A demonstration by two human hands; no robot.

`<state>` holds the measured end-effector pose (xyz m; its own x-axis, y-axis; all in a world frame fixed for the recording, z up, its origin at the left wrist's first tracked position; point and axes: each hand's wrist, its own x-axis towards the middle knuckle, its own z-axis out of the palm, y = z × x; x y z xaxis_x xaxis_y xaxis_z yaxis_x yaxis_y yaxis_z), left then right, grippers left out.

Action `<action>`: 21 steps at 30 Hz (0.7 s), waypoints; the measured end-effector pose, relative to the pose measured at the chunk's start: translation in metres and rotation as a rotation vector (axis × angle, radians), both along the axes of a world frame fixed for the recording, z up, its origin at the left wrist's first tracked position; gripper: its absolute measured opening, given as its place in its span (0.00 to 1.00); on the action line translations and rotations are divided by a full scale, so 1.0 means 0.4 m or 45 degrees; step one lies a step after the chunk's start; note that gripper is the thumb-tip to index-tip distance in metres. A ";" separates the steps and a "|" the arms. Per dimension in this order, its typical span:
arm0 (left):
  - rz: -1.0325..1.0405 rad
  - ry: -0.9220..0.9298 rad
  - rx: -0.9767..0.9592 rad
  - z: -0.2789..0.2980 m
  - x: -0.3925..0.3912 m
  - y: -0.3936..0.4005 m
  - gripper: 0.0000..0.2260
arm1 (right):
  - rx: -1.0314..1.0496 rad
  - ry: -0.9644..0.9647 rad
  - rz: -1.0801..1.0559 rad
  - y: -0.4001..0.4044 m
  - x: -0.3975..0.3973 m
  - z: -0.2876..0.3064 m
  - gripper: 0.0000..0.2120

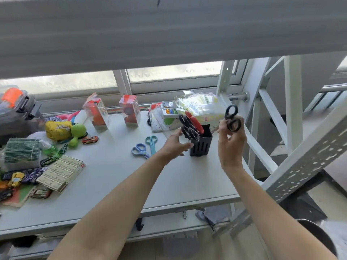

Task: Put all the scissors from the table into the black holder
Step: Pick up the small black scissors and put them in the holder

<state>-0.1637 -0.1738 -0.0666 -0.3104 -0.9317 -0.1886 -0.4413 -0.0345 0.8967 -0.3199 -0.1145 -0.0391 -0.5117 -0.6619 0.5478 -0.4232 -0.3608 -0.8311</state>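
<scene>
Right hand: I am seeing my right hand (231, 139) raised at the right of centre, fingers pinching a pair of black-handled scissors (232, 118) with the loops pointing up; the blades are hidden behind the hand.
Left hand: my left hand (175, 145) is reaching in at the centre with fingers spread and loose, gripping nothing, just beside the holder's left wall; I cannot tell whether it is touching it.
Black holder: the black holder (201, 144) is standing upright on the white table (112, 181), between my two hands.
Scissors in holder: several black handles (187, 126) and one red handle (195, 121) are sticking out of its top, leaning to the upper left.
Scissors on table: a blue pair (139, 150) and a teal pair (151, 142) are lying flat to the left of the holder, close together.
Left of frame: toy cars, a yellow pouch (56, 129), a green toy (77, 134) and flat boxes are crowding the table edge.
Behind: two clear red-topped boxes are standing near the window.
</scene>
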 end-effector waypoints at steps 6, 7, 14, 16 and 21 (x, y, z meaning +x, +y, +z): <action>0.004 0.076 0.123 0.006 -0.059 -0.015 0.18 | 0.377 0.281 0.149 -0.100 -0.021 0.010 0.10; 0.017 0.075 0.114 0.006 -0.061 -0.016 0.17 | 0.427 0.343 0.170 -0.110 -0.017 0.007 0.10; 0.042 0.093 0.112 0.002 -0.060 -0.017 0.14 | 0.571 0.527 0.218 -0.141 -0.002 0.006 0.14; 0.046 0.095 0.100 0.000 -0.060 -0.015 0.14 | 0.538 0.554 0.208 -0.137 -0.003 0.006 0.14; 0.041 0.087 0.084 -0.006 -0.058 -0.016 0.14 | 0.450 0.610 0.144 -0.139 -0.006 -0.001 0.13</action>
